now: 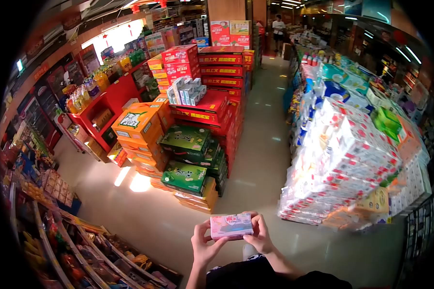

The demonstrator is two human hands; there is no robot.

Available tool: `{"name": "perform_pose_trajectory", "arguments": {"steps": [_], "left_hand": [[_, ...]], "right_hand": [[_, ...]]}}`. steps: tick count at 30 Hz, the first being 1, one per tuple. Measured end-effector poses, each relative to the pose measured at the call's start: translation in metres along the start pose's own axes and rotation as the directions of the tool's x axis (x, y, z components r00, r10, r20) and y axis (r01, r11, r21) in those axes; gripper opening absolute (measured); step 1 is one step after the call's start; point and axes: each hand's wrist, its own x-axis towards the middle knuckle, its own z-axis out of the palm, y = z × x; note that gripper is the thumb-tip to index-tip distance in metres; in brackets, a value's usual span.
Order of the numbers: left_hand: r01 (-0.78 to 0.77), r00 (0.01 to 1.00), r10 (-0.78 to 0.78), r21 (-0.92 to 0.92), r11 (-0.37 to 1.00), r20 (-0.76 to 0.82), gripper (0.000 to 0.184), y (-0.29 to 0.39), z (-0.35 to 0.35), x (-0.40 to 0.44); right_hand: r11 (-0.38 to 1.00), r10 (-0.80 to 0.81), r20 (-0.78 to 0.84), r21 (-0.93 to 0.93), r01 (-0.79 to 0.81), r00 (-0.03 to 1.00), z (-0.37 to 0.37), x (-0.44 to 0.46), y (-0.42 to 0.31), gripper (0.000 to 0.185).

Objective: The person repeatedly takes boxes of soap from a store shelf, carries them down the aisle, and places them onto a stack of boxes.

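Note:
A small pink box-shaped pack with printed lettering is held up in front of my body, at the bottom middle of the head view. My left hand grips its left end, thumb along the lower edge. On the opposite end, my right hand is closed in the same way, its thumb at the lower right corner. The pack's printed face is turned up towards me. Its small print is too fine to read, and what it contains does not show.
Ahead stand stacked green cartons, orange cartons and red cartons. Wrapped tissue packs are piled at the right. A shelf of goods runs along the lower left. Far down the aisle is a person.

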Motion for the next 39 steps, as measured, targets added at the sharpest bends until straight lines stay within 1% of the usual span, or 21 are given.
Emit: {"name": "perform_pose_trajectory", "arguments": {"steps": [4, 6, 7, 8, 9, 10, 13, 14, 17, 19, 21, 22, 23, 25, 27, 28, 32, 35, 39], "left_hand": [[0.044, 0.997, -0.044, 0.002, 0.999, -0.059, 0.053, -0.011, 0.004, 0.048], [0.013, 0.990, -0.017, -0.026, 1.000, -0.141, 0.054, -0.023, 0.006, 0.071], [0.009, 0.984, -0.015, -0.035, 0.999, -0.178, 0.054, -0.030, 0.003, 0.076], [0.051, 0.979, -0.059, -0.048, 0.998, -0.195, 0.056, -0.035, -0.001, 0.083], [0.045, 0.978, -0.052, -0.039, 0.998, -0.202, 0.057, -0.034, -0.005, 0.091], [0.045, 0.974, -0.051, -0.032, 0.999, -0.221, 0.057, -0.033, -0.010, 0.098], [0.030, 0.968, -0.037, -0.034, 0.999, -0.250, 0.055, -0.040, -0.027, 0.130], [0.024, 0.967, -0.034, -0.041, 0.999, -0.254, 0.055, -0.046, -0.033, 0.140], [0.023, 0.978, -0.033, -0.050, 0.998, -0.204, 0.055, -0.059, -0.053, 0.178], [0.031, 0.985, -0.040, -0.052, 0.998, -0.166, 0.053, -0.061, -0.068, 0.205], [0.040, 0.985, -0.048, -0.052, 0.998, -0.165, 0.052, -0.061, -0.082, 0.227], [0.024, 0.986, -0.035, -0.069, 0.997, -0.163, 0.053, -0.061, -0.090, 0.237], [0.026, 0.986, -0.038, -0.072, 0.997, -0.165, 0.053, -0.064, -0.098, 0.248], [-0.025, 0.991, 0.017, -0.059, 0.998, -0.129, 0.055, -0.068, -0.114, 0.272], [0.023, 0.994, -0.034, -0.105, 0.994, -0.105, 0.054, -0.067, -0.127, 0.292], [-0.002, 0.994, -0.005, -0.067, 0.998, -0.105, 0.055, -0.068, -0.134, 0.299], [-0.019, 0.999, 0.017, -0.074, 0.997, -0.038, 0.055, -0.076, -0.156, 0.325], [0.039, 0.999, -0.039, -0.105, 0.994, 0.005, 0.054, -0.087, -0.160, 0.344], [0.057, 0.998, -0.055, -0.066, 0.996, 0.026, 0.051, -0.103, -0.157, 0.366]], "right_hand": [[0.998, 0.043, 0.104, 0.046, -0.048, 0.994, -0.022, 0.063, 0.024, 0.034], [0.997, 0.047, 0.142, 0.049, -0.054, 0.989, -0.029, 0.096, 0.033, 0.034], [0.997, 0.072, 0.162, -0.024, -0.069, 0.984, -0.034, 0.110, 0.041, 0.033], [0.995, 0.097, 0.169, 0.013, -0.101, 0.981, -0.033, 0.122, 0.048, 0.033], [0.991, 0.119, 0.178, 0.044, -0.129, 0.977, -0.031, 0.134, 0.053, 0.033], [0.992, 0.123, 0.216, 0.010, -0.128, 0.969, -0.030, 0.146, 0.055, 0.034], [0.992, 0.123, 0.223, -0.003, -0.125, 0.967, -0.018, 0.177, 0.073, 0.035], [0.995, 0.093, 0.233, 0.020, -0.101, 0.968, -0.013, 0.189, 0.077, 0.035], [0.997, 0.066, 0.203, 0.034, -0.075, 0.977, -0.004, 0.220, 0.097, 0.035], [0.996, 0.061, 0.128, 0.063, -0.069, 0.990, 0.012, 0.234, 0.109, 0.035], [0.996, 0.062, 0.095, 0.059, -0.068, 0.994, 0.022, 0.258, 0.108, 0.036], [0.997, 0.050, 0.092, 0.050, -0.054, 0.995, 0.029, 0.267, 0.109, 0.035], [0.998, 0.044, 0.116, -0.047, -0.038, 0.992, 0.028, 0.277, 0.114, 0.035], [0.999, -0.016, 0.137, -0.037, 0.022, 0.990, 0.038, 0.299, 0.124, 0.035], [0.998, 0.040, 0.080, -0.046, -0.036, 0.996, 0.048, 0.311, 0.132, 0.036], [0.999, 0.033, 0.076, -0.042, -0.030, 0.997, 0.052, 0.315, 0.138, 0.036], [0.992, 0.026, 0.030, -0.126, -0.023, 0.999, 0.066, 0.330, 0.152, 0.036], [0.987, 0.103, -0.064, -0.117, -0.110, 0.993, 0.068, 0.335, 0.160, 0.036], [0.987, 0.118, -0.094, -0.102, -0.127, 0.989, 0.059, 0.351, 0.175, 0.036]]}}
